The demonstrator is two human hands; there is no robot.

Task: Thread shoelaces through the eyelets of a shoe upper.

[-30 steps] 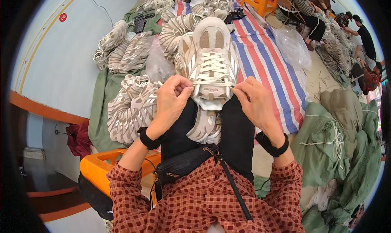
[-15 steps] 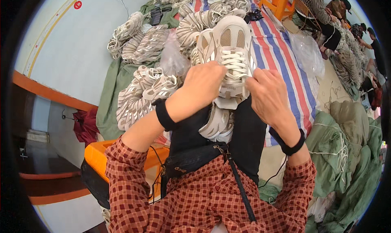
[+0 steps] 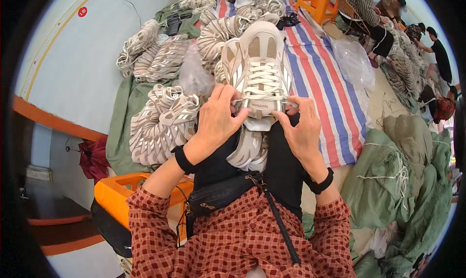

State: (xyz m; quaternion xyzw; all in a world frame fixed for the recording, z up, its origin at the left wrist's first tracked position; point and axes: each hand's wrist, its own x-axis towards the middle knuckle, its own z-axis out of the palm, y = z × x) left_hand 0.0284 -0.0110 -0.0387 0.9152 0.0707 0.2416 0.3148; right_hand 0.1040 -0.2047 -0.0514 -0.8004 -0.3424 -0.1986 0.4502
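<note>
A beige and white sneaker [image 3: 264,45] rests toe-away above my lap, its white laces [image 3: 262,79] crisscrossed up to the tongue [image 3: 263,105]. My left hand [image 3: 219,117] is at the left of the tongue, with a lace end running into its fingers. On the opposite side, my right hand [image 3: 300,127] grips the other lace end, its thumb near the tongue's edge. The lace stretches sideways between both hands. Another sneaker [image 3: 230,59] sits close against the laced one's left side. Below the tongue, more sneakers [image 3: 246,149] show between my legs.
Bundled sneakers [image 3: 162,127] lie at left on green cloth [image 3: 119,117], beside a clear plastic bag [image 3: 195,74]. A striped sheet [image 3: 330,84] covers the floor at right. Green sacks [image 3: 374,181] are piled near right. An orange stool [image 3: 114,195] stands at left; people [image 3: 361,11] sit far right.
Both hands have come down toward me and turned, from beside the lacing to either side of the tongue. The lace ends are now drawn outward. The view has shifted slightly.
</note>
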